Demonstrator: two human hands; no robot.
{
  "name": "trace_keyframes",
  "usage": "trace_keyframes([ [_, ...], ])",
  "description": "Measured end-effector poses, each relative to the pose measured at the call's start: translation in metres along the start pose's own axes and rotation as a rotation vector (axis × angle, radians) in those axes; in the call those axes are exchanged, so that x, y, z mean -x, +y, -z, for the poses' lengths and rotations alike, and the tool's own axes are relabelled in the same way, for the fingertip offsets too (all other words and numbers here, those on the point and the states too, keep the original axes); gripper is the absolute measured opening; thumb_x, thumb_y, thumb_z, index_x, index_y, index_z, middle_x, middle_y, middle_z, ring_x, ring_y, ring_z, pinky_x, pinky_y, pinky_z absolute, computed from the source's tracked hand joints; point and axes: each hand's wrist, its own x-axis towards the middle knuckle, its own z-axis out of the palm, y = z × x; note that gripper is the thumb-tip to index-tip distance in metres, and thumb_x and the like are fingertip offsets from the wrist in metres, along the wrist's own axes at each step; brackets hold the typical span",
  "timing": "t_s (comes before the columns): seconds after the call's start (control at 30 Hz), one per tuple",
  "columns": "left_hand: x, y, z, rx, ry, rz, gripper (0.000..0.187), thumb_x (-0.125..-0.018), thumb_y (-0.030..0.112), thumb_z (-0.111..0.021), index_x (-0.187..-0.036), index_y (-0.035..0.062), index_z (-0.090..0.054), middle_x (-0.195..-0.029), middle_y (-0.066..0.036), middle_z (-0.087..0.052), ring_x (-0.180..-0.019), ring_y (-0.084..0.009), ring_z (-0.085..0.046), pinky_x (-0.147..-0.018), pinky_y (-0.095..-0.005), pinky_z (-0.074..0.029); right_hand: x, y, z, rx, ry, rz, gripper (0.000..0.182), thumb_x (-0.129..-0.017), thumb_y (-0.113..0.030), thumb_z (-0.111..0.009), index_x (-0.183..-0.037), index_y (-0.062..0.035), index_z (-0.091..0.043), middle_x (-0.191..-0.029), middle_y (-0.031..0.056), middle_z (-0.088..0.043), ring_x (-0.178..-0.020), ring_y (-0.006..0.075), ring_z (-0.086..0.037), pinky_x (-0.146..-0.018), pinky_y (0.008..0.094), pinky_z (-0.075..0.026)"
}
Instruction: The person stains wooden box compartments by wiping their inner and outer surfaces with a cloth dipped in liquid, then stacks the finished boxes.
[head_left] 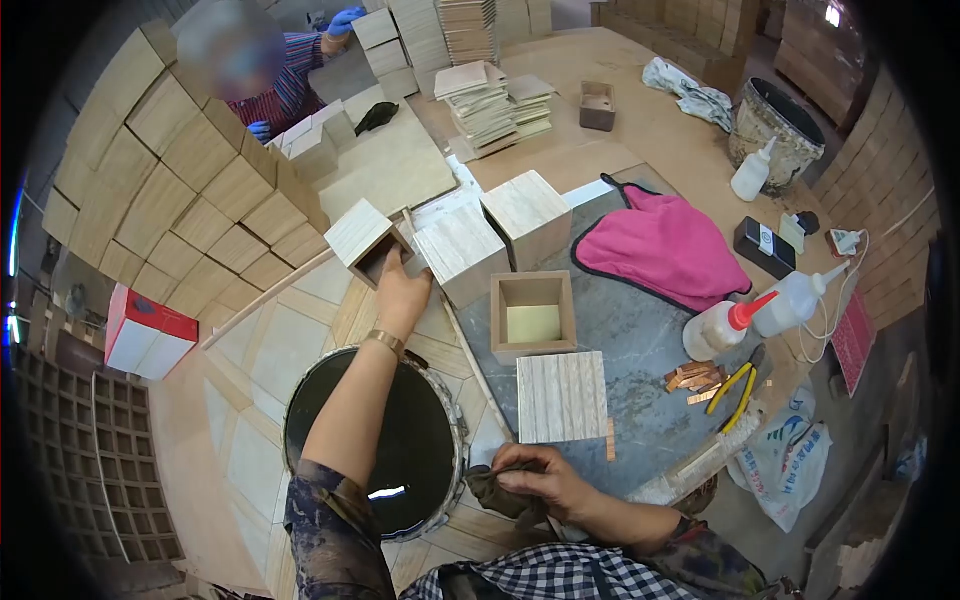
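Pale wood-grain box (pixel 362 232) sits left of centre in the frame, its open side facing the left hand (pixel 404 303). Fingers bent into the opening, tips hidden; cannot tell whether they close on the wall. Right hand (pixel 545 480), lower centre, is curled tight, pinching a bunched dark cloth (pixel 503 492). Between the forearms, a round tub (pixel 457 430) of dark liquid. Just right of the first box, two more boxes stand side by side. Centre: an open-topped box (pixel 533 352), mouth up, and below it a grooved block (pixel 562 397) on a grey slab (pixel 640 415). Pink cloth (pixel 660 250) with dark edging, right of centre. Yellow-handled pliers (pixel 738 385) lie lower right. Upper left: stacked wooden blocks (pixel 180 160); beyond them, a co-worker in blue gloves (pixel 346 20).
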Motion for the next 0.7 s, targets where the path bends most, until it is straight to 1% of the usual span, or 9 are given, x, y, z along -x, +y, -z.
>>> trace_keyframes([
  [0.13, 0.026, 0.033, 0.015, -0.108, 0.136, -0.239, 0.028, -0.080, 0.006, -0.062, -0.106, -0.0016, -0.059, -0.107, -0.018, -0.060, -0.104, -0.0359, -0.054, -0.090, -0.0419, -0.044, 0.001, -0.004, -0.005, -0.077, 0.026, -0.042, 0.016, -0.089, -0.011, -0.064, -0.101, -0.0007, -0.063, -0.088, -0.0017, -0.059, -0.082, 0.0045, -0.053, -0.074, 0.0190, -0.043],
  [0.17, 0.029, 0.040, 0.015, -0.120, 0.228, -0.379, 0.016, -0.079, 0.004, -0.061, -0.094, -0.0005, -0.060, -0.098, -0.014, -0.059, -0.098, -0.0339, -0.053, -0.085, -0.0417, -0.044, 0.001, -0.006, -0.007, -0.082, 0.035, -0.047, 0.016, -0.089, -0.011, -0.064, -0.101, -0.0006, -0.063, -0.088, -0.0020, -0.059, -0.082, 0.0043, -0.053, -0.074, 0.0185, -0.043],
  [0.27, 0.032, 0.083, 0.025, -0.063, 0.113, -0.684, 0.023, -0.080, 0.006, -0.062, -0.103, 0.0011, -0.060, -0.106, -0.015, -0.061, -0.106, -0.0341, -0.055, -0.090, -0.0402, -0.045, 0.000, -0.006, -0.009, -0.067, 0.020, -0.053, 0.016, -0.089, -0.011, -0.065, -0.100, -0.0002, -0.063, -0.089, -0.0014, -0.059, -0.084, 0.0050, -0.053, -0.076, 0.0191, -0.042],
  [0.37, 0.016, 0.107, 0.022, -0.197, -0.151, -1.019, 0.029, -0.081, 0.009, -0.062, -0.109, 0.0026, -0.060, -0.112, -0.012, -0.061, -0.108, -0.0335, -0.054, -0.092, -0.0402, -0.045, 0.001, -0.001, -0.001, 0.018, -0.043, 0.027, 0.014, -0.086, -0.009, -0.067, -0.097, -0.0002, -0.064, -0.091, 0.0023, -0.059, -0.086, 0.0088, -0.054, -0.079, 0.0229, -0.042],
  [0.47, 0.007, 0.114, 0.024, -0.358, -0.472, -0.807, 0.036, -0.081, 0.012, -0.063, -0.116, 0.0040, -0.058, -0.121, -0.011, -0.059, -0.113, -0.0322, -0.052, -0.094, -0.0411, -0.045, 0.007, -0.014, 0.007, 0.137, -0.247, 0.219, 0.012, -0.083, -0.005, -0.068, -0.094, -0.0004, -0.065, -0.092, 0.0062, -0.059, -0.087, 0.0138, -0.054, -0.082, 0.0270, -0.041],
  [0.5, 0.006, 0.112, 0.027, -0.403, -0.484, -0.848, 0.042, -0.078, 0.010, -0.064, -0.119, 0.0052, -0.057, -0.121, -0.009, -0.057, -0.113, -0.0299, -0.051, -0.093, -0.0409, -0.045, 0.012, -0.028, 0.008, 0.156, -0.302, 0.243, 0.014, -0.079, -0.007, -0.071, -0.091, -0.0003, -0.066, -0.092, 0.0092, -0.058, -0.086, 0.0178, -0.055, -0.082, 0.0290, -0.040],
  [0.6, 0.018, 0.120, 0.040, -0.595, -0.505, -0.885, 0.048, -0.075, 0.008, -0.066, -0.122, 0.0061, -0.056, -0.118, -0.007, -0.056, -0.111, -0.0279, -0.051, -0.093, -0.0397, -0.045, 0.028, -0.044, 0.035, 0.108, -0.360, 0.415, 0.033, -0.073, -0.013, -0.075, -0.101, 0.0010, -0.063, -0.093, 0.0094, -0.057, -0.085, 0.0193, -0.056, -0.079, 0.0292, -0.043],
  [0.67, 0.024, 0.116, 0.043, -0.757, -0.385, -0.945, 0.038, -0.072, 0.009, -0.068, -0.109, 0.0068, -0.062, -0.111, -0.007, -0.056, -0.106, -0.0252, -0.051, -0.088, -0.0376, -0.044, 0.038, -0.040, 0.047, -0.404, -0.147, 0.480, 0.055, -0.066, -0.014, -0.077, -0.114, 0.0033, -0.057, -0.092, 0.0102, -0.058, -0.082, 0.0200, -0.057, -0.075, 0.0300, -0.048],
  [0.7, 0.028, 0.118, 0.048, -0.861, -0.346, -0.927, 0.033, -0.072, 0.010, -0.069, -0.105, 0.0068, -0.063, -0.109, -0.007, -0.056, -0.106, -0.0249, -0.051, -0.087, -0.0371, -0.044, 0.035, -0.047, 0.054, -0.441, -0.068, 0.523, 0.063, -0.065, -0.013, -0.075, -0.121, 0.0046, -0.052, -0.092, 0.0101, -0.059, -0.082, 0.0195, -0.058, -0.073, 0.0301, -0.049],
])
